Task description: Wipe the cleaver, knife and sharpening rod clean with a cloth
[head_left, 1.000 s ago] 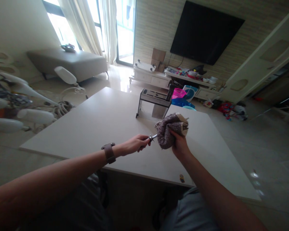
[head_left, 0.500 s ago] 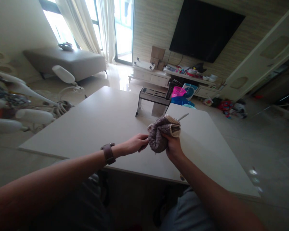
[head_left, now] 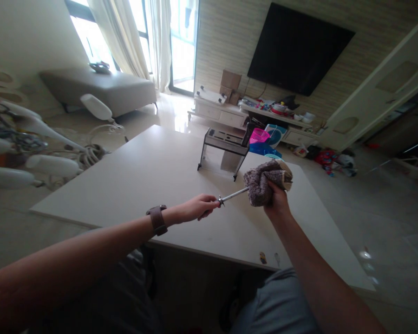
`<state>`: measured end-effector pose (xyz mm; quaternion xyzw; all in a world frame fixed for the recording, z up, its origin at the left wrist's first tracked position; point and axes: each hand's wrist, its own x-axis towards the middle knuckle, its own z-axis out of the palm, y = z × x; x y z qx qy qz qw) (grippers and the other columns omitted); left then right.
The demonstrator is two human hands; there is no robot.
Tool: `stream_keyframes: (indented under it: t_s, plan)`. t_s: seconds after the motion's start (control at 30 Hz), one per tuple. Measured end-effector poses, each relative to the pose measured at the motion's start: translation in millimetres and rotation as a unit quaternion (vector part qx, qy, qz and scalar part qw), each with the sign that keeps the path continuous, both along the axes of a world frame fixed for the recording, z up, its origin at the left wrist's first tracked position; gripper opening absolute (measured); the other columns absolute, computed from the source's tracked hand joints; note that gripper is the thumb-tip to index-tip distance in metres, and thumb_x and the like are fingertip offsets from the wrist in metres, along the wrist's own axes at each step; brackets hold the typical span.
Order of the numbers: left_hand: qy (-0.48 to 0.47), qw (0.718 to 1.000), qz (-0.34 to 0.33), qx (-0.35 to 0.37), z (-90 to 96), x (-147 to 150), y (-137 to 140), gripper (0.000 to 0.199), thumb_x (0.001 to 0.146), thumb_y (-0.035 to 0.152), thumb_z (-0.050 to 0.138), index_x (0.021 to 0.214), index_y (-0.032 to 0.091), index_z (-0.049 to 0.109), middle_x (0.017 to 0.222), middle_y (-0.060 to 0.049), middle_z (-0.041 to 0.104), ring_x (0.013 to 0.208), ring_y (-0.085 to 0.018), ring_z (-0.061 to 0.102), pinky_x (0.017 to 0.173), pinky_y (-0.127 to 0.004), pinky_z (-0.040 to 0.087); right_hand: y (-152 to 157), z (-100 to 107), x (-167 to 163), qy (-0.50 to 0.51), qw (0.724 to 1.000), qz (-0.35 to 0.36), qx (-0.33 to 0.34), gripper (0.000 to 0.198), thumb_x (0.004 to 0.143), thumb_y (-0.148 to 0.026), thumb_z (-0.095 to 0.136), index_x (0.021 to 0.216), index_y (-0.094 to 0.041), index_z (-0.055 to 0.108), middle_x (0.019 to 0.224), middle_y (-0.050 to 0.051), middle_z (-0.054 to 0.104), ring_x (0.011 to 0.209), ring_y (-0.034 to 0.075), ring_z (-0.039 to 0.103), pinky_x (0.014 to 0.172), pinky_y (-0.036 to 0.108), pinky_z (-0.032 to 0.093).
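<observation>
My left hand (head_left: pixel 205 206) is closed round the handle of a honing steel (head_left: pixel 235 194), a thin grey rod with a small guard just past my fingers. The rod runs up to the right, and its far end is hidden in a folded brown towel (head_left: pixel 259 185) with beige edging. Gripping that towel, my right hand (head_left: pixel 277 200) is closed with the cloth bunched around the rod. Behind them on the white table stands a knife block (head_left: pixel 216 155) with clear sides and a dark slotted top. One black-handled knife (head_left: pixel 248 134) sits in its right end.
The white table (head_left: pixel 135 181) spans the space before me. Two small items, one a dark and yellow sticker-like piece (head_left: pixel 262 258), lie at its near edge. White lamp-like arms and coiled cables (head_left: pixel 94 155) are at the left. Pink and blue baskets (head_left: pixel 259 136) stand beyond the table.
My right hand and the towel have slid right and slightly up along the rod, baring its part near the guard. My left hand has barely moved.
</observation>
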<state>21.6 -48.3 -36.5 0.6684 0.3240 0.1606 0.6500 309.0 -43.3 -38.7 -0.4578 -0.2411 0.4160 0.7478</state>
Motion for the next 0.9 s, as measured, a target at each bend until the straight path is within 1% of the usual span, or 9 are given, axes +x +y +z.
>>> stream_keyframes:
  t_s: [0.1,0.2,0.27,0.43,0.53,0.6,0.77,0.83,0.9]
  plan:
    - [-0.004,1.000,0.000,-0.006,1.0,-3,1,0.040,0.085,0.047,0.066,0.109,0.015,0.059,0.071,0.005,0.048,0.054,-0.010,0.041,0.048,-0.023,0.035,0,-3,6,-0.031,0.999,0.032,0.019,0.030,0.069,-0.026,0.081,0.098,-0.024,0.074,0.097,0.002,0.080,0.100,0.026,0.074,0.102,0.053,0.056]
    - [-0.025,1.000,-0.006,-0.005,0.2,-5,2,0.039,0.085,0.049,0.066,0.103,0.015,0.062,0.073,0.003,0.051,0.058,-0.011,0.047,0.053,-0.025,0.041,-1,-3,7,-0.031,0.999,0.038,0.022,0.032,0.069,-0.027,0.081,0.101,-0.025,0.074,0.100,0.001,0.080,0.101,0.025,0.074,0.103,0.053,0.056]
    - [-0.012,1.000,-0.002,0.016,-0.9,-5,3,0.039,0.086,0.050,0.064,0.099,0.014,0.064,0.076,0.001,0.054,0.063,-0.013,0.051,0.058,-0.026,0.044,-1,-2,6,-0.023,0.999,0.032,0.019,0.036,0.068,-0.027,0.082,0.102,-0.025,0.073,0.103,0.000,0.080,0.102,0.024,0.074,0.104,0.052,0.055]
    - [0.022,0.998,0.019,0.063,-0.9,-4,4,0.041,0.090,0.049,0.057,0.102,0.011,0.067,0.072,0.001,0.052,0.063,-0.013,0.047,0.055,-0.025,0.039,-4,3,-4,-0.005,1.000,0.027,0.015,0.040,0.065,-0.025,0.084,0.104,-0.025,0.074,0.104,0.000,0.080,0.102,0.023,0.074,0.104,0.050,0.055]
    - [0.008,0.998,0.018,0.062,0.2,-1,1,0.044,0.091,0.051,0.055,0.106,0.012,0.066,0.068,0.003,0.048,0.058,-0.011,0.043,0.051,-0.023,0.036,-11,3,-22,0.009,1.000,0.021,0.002,0.042,0.061,-0.023,0.087,0.101,-0.024,0.075,0.102,0.000,0.080,0.100,0.024,0.074,0.103,0.047,0.056]
    - [-0.009,0.999,0.016,0.049,-0.5,3,-2,0.044,0.091,0.053,0.055,0.104,0.012,0.064,0.064,0.005,0.045,0.053,-0.010,0.040,0.048,-0.023,0.033,-18,-1,-40,0.008,0.999,0.032,-0.009,0.043,0.059,-0.022,0.089,0.099,-0.023,0.076,0.101,0.000,0.080,0.100,0.024,0.074,0.103,0.046,0.056]
    - [-0.070,0.997,0.016,0.001,-6.6,13,-6,0.035,0.088,0.049,0.059,0.075,0.017,0.052,0.058,0.005,0.043,0.048,-0.008,0.037,0.044,-0.022,0.029,-39,-16,-86,-0.023,0.996,0.082,-0.029,0.050,0.056,-0.024,0.092,0.103,-0.020,0.075,0.105,0.003,0.080,0.101,0.026,0.073,0.099,0.046,0.058]
    - [-0.069,0.998,0.010,-0.012,-8.6,12,-5,0.035,0.086,0.047,0.062,0.072,0.018,0.049,0.057,0.005,0.042,0.047,-0.008,0.037,0.044,-0.022,0.029,-44,-20,-96,-0.025,0.997,0.069,-0.037,0.053,0.053,-0.023,0.093,0.102,-0.019,0.074,0.103,0.003,0.080,0.099,0.026,0.073,0.097,0.045,0.058]
    - [-0.054,0.998,0.000,-0.018,-9.2,10,-3,0.038,0.086,0.051,0.062,0.073,0.018,0.050,0.058,0.004,0.044,0.047,-0.008,0.037,0.044,-0.021,0.030,-43,-21,-98,-0.021,0.998,0.055,-0.036,0.053,0.051,-0.022,0.094,0.101,-0.019,0.074,0.100,0.002,0.080,0.097,0.025,0.073,0.096,0.044,0.058]
